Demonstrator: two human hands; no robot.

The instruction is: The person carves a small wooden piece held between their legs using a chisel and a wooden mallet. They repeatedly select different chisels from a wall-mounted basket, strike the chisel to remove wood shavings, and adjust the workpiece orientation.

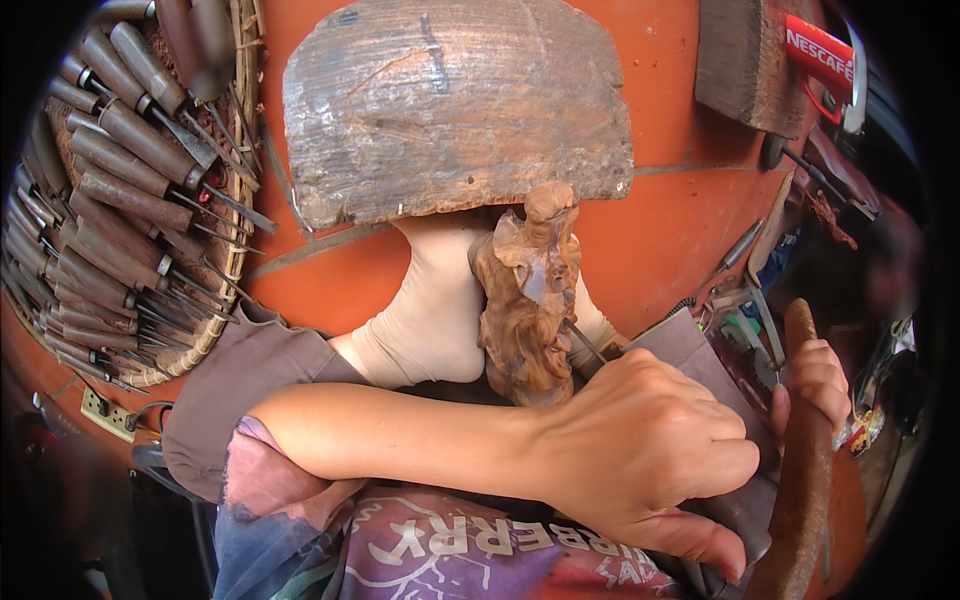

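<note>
A brown wooden carving (pixel 540 290), knobbly with a rounded top, stands between my two feet in beige socks and leans near the front edge of a worn wooden block. My left forearm crosses in front of me, and my left hand (pixel 655 455) is closed in a fist around a chisel (pixel 586 341). Only its thin metal shaft shows, meeting the carving's lower right side; the handle is hidden in the fist. Farther right, my right hand (pixel 818 390) wraps round a long, slightly curved wooden mallet (pixel 805 480), held apart from the chisel.
The worn wooden block (pixel 460 110) lies ahead on orange tiles. At left, a woven basket (pixel 240 230) holds many wood-handled carving tools (pixel 130 190). A power strip (pixel 105 413) sits below it. Another wood block (pixel 750 70), a red mug (pixel 820 60) and cluttered tools lie at right.
</note>
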